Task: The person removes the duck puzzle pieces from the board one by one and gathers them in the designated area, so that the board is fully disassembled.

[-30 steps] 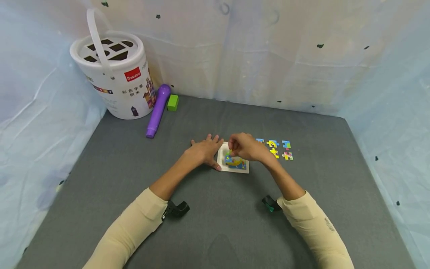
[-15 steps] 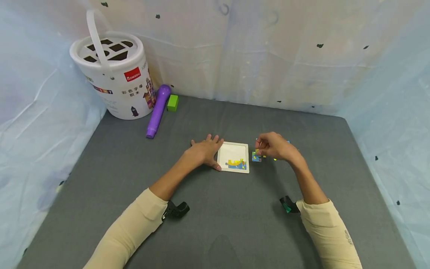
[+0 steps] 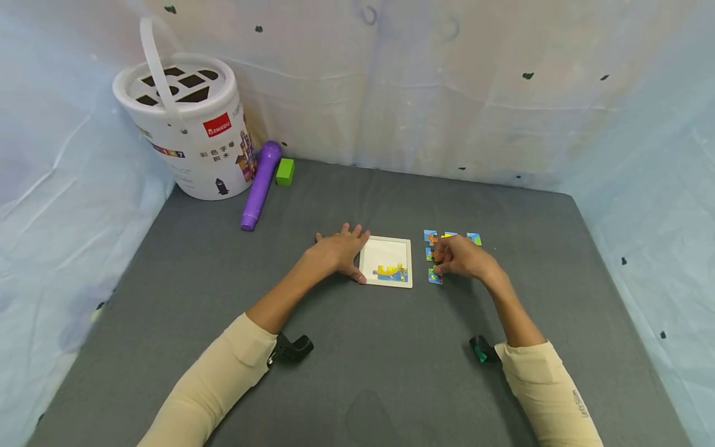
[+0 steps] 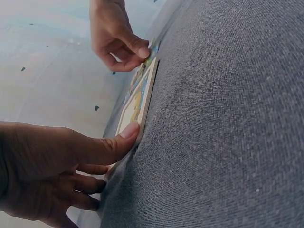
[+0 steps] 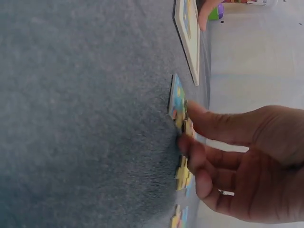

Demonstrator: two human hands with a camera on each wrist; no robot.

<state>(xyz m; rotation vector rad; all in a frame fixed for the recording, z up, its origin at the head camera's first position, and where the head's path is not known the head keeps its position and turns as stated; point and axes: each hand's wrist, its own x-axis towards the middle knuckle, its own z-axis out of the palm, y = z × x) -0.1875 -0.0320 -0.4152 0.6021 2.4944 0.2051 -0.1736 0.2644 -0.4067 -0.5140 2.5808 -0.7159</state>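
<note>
My left hand (image 3: 337,251) lies with spread fingers at the left side of a square wooden puzzle tray (image 3: 382,250), its thumb on the rim. Joined yellow and blue puzzle pieces (image 3: 392,273) fill the lower part of the tray. To the right of it, my right hand (image 3: 460,256) is low over the table. Its thumb and curled fingers pinch the end of a blue-green puzzle piece (image 5: 176,97) close to the table. More puzzle pieces (image 3: 474,238) lie around this hand, some partly hidden beneath it.
At the back left stands a white lidded bucket (image 3: 187,136) with a raised handle. A purple microphone-shaped stick (image 3: 261,186) and a green block (image 3: 285,172) lie beside it. Hanging sheets (image 3: 424,93) border the grey table (image 3: 357,347).
My right hand has moved right from over the tray, carrying a blue-green puzzle piece out to beside the other pieces. My left hand stays at the tray.
</note>
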